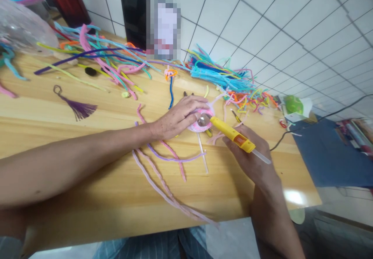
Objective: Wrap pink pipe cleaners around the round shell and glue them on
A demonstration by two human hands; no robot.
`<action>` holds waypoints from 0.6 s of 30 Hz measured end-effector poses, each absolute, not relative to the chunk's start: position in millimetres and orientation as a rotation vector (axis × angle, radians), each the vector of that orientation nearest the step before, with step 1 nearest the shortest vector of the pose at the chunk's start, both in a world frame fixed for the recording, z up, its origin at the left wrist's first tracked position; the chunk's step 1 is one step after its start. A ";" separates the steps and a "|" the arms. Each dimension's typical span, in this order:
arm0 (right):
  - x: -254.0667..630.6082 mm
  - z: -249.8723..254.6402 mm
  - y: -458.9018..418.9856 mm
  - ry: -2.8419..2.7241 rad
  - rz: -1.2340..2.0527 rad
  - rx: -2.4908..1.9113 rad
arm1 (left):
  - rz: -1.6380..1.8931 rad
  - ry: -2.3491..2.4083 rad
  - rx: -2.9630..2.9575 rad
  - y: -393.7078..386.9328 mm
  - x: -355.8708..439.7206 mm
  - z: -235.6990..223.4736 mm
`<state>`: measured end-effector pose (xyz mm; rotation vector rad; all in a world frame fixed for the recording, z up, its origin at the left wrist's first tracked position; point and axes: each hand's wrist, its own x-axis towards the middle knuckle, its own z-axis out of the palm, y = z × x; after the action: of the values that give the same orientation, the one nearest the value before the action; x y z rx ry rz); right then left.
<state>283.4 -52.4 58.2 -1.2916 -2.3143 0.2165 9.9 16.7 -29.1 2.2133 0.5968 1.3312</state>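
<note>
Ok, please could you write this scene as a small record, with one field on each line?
left hand: left hand lies on a round pink fuzzy piece
piece centre: clear shiny dome
right hand: right hand grips a yellow plastic glue gun
gun tip: at the dome's edge; contact unclear
gun rear: translucent stick protruding
near left forearm: curved purple fuzzy stem
far side: bundle of light-blue fuzzy stems
left side: dark purple tassel
surface: pale wooden table

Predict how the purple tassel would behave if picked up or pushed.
The purple tassel would probably hang limp: its thin strands splay loosely. It looks light, being so slender. Lying flat, it seems unlikely to roll.
</note>
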 end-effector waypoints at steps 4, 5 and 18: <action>284.4 57.4 -53.0 -2.307 0.220 -1.290 | 1.318 0.597 2.213 16.9 9.9 -28.8; 284.3 57.2 -52.9 -2.306 0.221 -1.289 | 1.312 0.606 2.206 16.7 9.9 -28.5; 282.1 57.8 -52.8 -2.280 0.255 -1.322 | 1.309 0.610 2.217 15.9 9.3 -28.3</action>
<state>282.1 -52.8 57.8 -1.3219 -2.2805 0.2548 9.3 15.9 -28.3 2.2174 0.6103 1.3090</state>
